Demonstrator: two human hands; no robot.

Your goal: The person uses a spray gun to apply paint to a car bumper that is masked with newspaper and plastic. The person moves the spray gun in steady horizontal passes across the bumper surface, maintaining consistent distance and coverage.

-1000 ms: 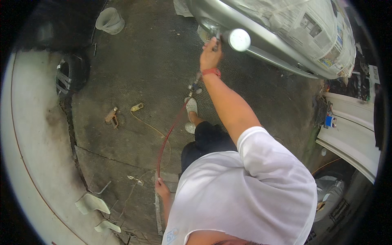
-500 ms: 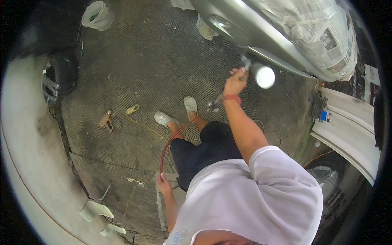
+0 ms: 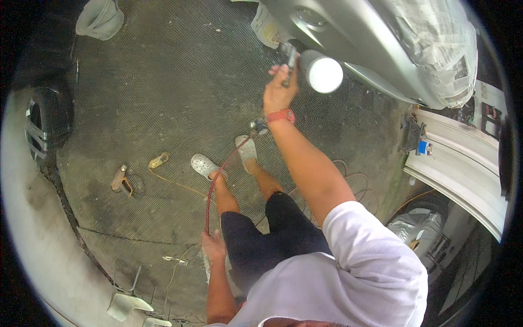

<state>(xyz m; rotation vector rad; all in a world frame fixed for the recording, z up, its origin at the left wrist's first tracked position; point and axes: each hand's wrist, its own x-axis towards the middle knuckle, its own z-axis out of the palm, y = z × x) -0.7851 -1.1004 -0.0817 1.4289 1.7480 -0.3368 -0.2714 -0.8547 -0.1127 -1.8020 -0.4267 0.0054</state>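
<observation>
With our right hand [image 3: 280,94] we grip the spray gun [image 3: 289,61], its white-topped cup [image 3: 325,75] near the silver car bumper [image 3: 348,35]; our left hand [image 3: 214,246] grasps the red air hose [image 3: 208,203], curving past our 2 clogs [image 3: 202,164].

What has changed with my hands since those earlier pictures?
Your right hand, gripping a metallic spray gun with a white-topped cylindrical cup, drew back from the curved silver bumper, swung right, then came back left. Nothing was taken up or let go. Your left hand still holds the thin red flexible hose.
</observation>
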